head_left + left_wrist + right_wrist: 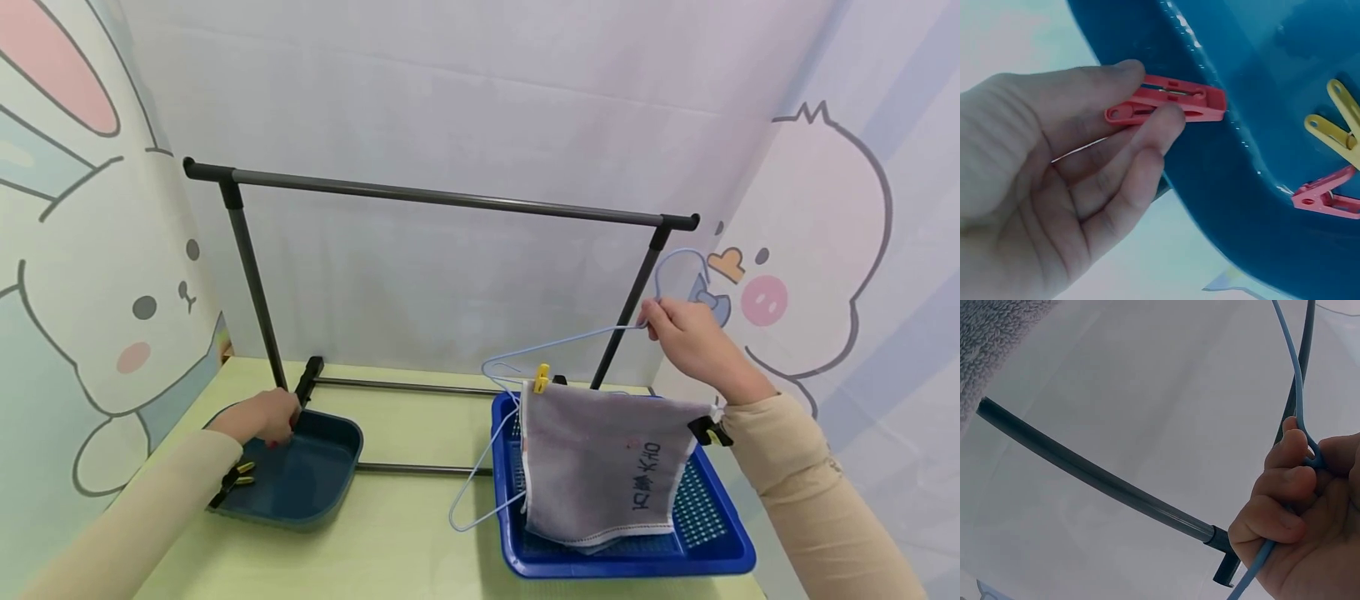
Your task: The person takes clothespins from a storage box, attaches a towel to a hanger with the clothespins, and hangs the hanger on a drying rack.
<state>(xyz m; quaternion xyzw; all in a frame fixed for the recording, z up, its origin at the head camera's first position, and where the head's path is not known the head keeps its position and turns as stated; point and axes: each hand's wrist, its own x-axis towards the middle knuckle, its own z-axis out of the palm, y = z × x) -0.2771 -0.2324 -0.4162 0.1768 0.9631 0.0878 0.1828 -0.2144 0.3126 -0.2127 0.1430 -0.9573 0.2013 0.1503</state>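
Standing behind everything: the dark rack (450,196), crossbar up top. Blue basket (630,569) sits toward its right end. Over that, the grey towel (585,467) appears to hang off the blue hanger (1299,394) — I'd watch that its lower edge doesn't snag the rim. More blue wire shows left of the towel; can't tell if it's the same hanger. Dark blue tray (307,483) on the left.

Hands well apart. My right hand (690,340) has its fingers curled round the hanger's neck, just below the hook — a twist there would swing the towel, so a steady wrist is best. My left hand (262,415) is over the tray's edge, pinching a red peg (1175,100) between thumb and fingers; pressure belongs on the handle ends, mouth facing out.

Yellow peg (542,379) sits on the towel's upper left corner. Upper right corner's partly hidden; can't confirm a peg.
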